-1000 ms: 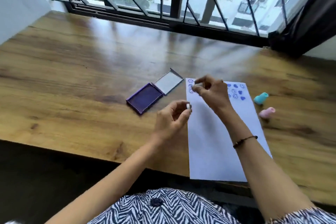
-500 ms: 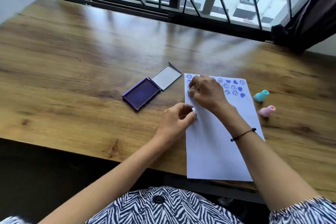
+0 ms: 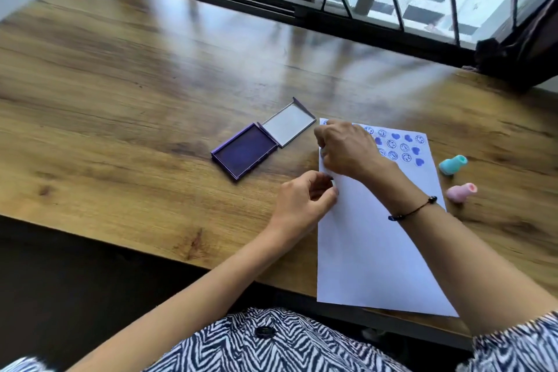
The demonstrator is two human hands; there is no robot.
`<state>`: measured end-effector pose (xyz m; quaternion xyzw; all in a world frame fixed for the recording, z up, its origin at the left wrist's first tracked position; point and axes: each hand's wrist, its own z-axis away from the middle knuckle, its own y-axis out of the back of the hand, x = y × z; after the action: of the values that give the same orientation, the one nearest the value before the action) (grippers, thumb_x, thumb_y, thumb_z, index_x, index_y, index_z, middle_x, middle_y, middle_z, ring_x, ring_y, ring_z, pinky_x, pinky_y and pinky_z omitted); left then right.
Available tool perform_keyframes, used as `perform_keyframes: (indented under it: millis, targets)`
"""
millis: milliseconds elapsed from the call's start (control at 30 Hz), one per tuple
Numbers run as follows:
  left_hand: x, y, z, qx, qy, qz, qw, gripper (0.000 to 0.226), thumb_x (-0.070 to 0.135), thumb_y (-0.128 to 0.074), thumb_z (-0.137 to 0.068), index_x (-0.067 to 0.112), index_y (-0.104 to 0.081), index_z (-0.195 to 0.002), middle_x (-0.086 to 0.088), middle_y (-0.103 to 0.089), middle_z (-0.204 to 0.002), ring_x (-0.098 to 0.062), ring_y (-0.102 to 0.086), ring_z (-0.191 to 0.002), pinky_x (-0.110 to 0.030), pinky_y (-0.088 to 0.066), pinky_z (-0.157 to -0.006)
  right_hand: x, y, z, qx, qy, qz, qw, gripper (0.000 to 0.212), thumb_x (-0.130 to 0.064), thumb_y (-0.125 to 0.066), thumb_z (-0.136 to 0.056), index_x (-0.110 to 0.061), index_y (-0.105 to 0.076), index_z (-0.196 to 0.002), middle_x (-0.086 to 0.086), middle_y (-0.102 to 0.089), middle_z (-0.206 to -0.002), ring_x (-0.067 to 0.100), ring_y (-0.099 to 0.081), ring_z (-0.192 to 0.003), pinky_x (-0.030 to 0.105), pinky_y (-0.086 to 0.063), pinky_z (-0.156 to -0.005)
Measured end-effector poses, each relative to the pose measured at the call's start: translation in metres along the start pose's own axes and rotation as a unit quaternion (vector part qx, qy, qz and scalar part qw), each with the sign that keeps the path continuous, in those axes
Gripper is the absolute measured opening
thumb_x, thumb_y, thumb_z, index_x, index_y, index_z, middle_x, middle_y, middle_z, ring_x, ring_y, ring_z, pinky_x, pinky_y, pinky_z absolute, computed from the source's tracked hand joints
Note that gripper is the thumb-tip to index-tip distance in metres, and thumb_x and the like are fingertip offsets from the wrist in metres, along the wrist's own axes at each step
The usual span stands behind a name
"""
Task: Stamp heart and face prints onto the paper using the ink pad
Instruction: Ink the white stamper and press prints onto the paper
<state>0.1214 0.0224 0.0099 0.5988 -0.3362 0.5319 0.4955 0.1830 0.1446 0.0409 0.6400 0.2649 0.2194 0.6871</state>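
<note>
Right hand (image 3: 347, 149) curled down on the paper's (image 3: 377, 251) upper left edge, right of frame centre, fingers closed (whatever is held, hidden); left hand (image 3: 305, 202) pinched at the edge. Ink pad (image 3: 244, 154) open alongside. Risk: sheet slipping, smearing prints (image 3: 398, 145).

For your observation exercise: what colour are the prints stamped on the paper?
Blue-purple hearts and smiley faces on the white paper, clearest in the head view.
</note>
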Motion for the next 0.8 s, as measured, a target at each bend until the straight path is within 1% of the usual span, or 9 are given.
perform_keyframes:
  millis: [267, 333, 400, 467, 533, 567, 633, 700, 800]
  targets:
    - [0.002, -0.001, 0.000, -0.006, -0.006, -0.016, 1.000, 0.028, 0.023, -0.063, -0.080, 0.008, -0.065, -0.103, -0.007, -0.072, -0.102, -0.013, -0.067, -0.090, -0.026, -0.054, -0.084, -0.004, 0.000, 0.002, -0.002, 0.002, 0.006, 1.000, 0.015, -0.001, -0.045, -0.073, -0.010, -0.056, -0.079, 0.013, -0.057, -0.094, 0.035, -0.056, -0.086, 0.033, -0.032, -0.061]
    - [0.002, -0.001, 0.001, -0.004, 0.003, -0.014, 1.000, 0.025, 0.023, -0.062, -0.080, 0.008, -0.066, -0.100, -0.009, -0.073, -0.099, -0.016, -0.067, -0.089, -0.031, -0.054, -0.086, -0.002, 0.004, 0.004, -0.013, -0.011, -0.025, 1.000, 0.016, -0.002, -0.046, -0.075, -0.010, -0.058, -0.082, 0.013, -0.059, -0.097, 0.035, -0.056, -0.089, 0.033, -0.033, -0.062]
    - [0.003, -0.003, 0.000, 0.003, 0.011, -0.009, 1.000, 0.022, 0.023, -0.062, -0.080, 0.008, -0.066, -0.095, -0.010, -0.073, -0.093, -0.019, -0.068, -0.087, -0.038, -0.053, -0.086, 0.005, 0.010, 0.009, 0.002, -0.048, -0.106, 0.993, 0.012, -0.004, -0.051, -0.076, -0.010, -0.061, -0.081, 0.014, -0.062, -0.093, 0.034, -0.058, -0.089, 0.035, -0.040, -0.063]
    - [0.003, -0.003, -0.001, 0.006, 0.013, -0.009, 1.000, 0.022, 0.025, -0.062, -0.079, 0.009, -0.067, -0.094, -0.009, -0.074, -0.092, -0.019, -0.068, -0.087, -0.040, -0.052, -0.087, 0.016, 0.020, 0.019, 0.051, -0.105, -0.227, 0.967, 0.008, -0.005, -0.061, -0.073, -0.013, -0.062, -0.074, 0.010, -0.062, -0.075, 0.025, -0.063, -0.076, 0.036, -0.050, -0.064]
    - [0.003, -0.003, -0.003, 0.003, 0.027, 0.002, 1.000, 0.018, 0.024, -0.063, -0.078, 0.011, -0.066, -0.091, -0.008, -0.074, -0.092, -0.019, -0.068, -0.087, -0.040, -0.053, -0.087, 0.023, 0.029, 0.030, 0.090, -0.141, -0.325, 0.931, 0.019, -0.006, -0.068, -0.070, -0.020, -0.058, -0.064, 0.004, -0.059, -0.060, 0.007, -0.060, -0.049, 0.025, -0.049, -0.051]
    - [0.004, -0.003, -0.003, 0.000, 0.039, 0.020, 0.999, 0.014, 0.022, -0.063, -0.078, 0.014, -0.065, -0.088, -0.009, -0.074, -0.091, -0.019, -0.069, -0.087, -0.041, -0.053, -0.087, 0.025, 0.033, 0.037, 0.095, -0.151, -0.358, 0.917, 0.023, -0.006, -0.069, -0.069, -0.023, -0.056, -0.061, 0.003, -0.058, -0.058, 0.004, -0.056, -0.042, 0.021, -0.047, -0.046]
    - [0.005, -0.002, -0.003, -0.015, 0.068, 0.084, 0.994, 0.004, 0.017, -0.063, -0.078, 0.017, -0.063, -0.082, -0.012, -0.073, -0.088, -0.023, -0.069, -0.087, -0.045, -0.053, -0.088, 0.025, 0.036, 0.049, 0.090, -0.162, -0.413, 0.892, 0.024, -0.005, -0.070, -0.070, -0.023, -0.057, -0.062, 0.007, -0.059, -0.061, 0.010, -0.055, -0.041, 0.022, -0.046, -0.045]
    - [0.006, -0.001, -0.002, -0.030, 0.085, 0.162, 0.983, 0.004, 0.012, -0.061, -0.080, 0.016, -0.062, -0.079, -0.011, -0.069, -0.082, -0.026, -0.066, -0.085, -0.045, -0.053, -0.089, 0.022, 0.037, 0.059, 0.074, -0.156, -0.466, 0.868, 0.021, -0.004, -0.070, -0.073, -0.019, -0.058, -0.065, 0.010, -0.059, -0.063, 0.011, -0.054, -0.041, 0.023, -0.046, -0.046]
    - [0.007, 0.002, -0.003, -0.037, 0.068, 0.215, 0.974, 0.011, 0.013, -0.058, -0.084, 0.006, -0.062, -0.092, -0.005, -0.065, -0.076, -0.018, -0.063, -0.076, -0.026, -0.052, -0.072, 0.014, 0.035, 0.070, 0.056, -0.140, -0.534, 0.832, 0.019, -0.003, -0.070, -0.075, -0.018, -0.060, -0.067, 0.005, -0.061, -0.059, 0.009, -0.056, -0.041, 0.020, -0.048, -0.045]
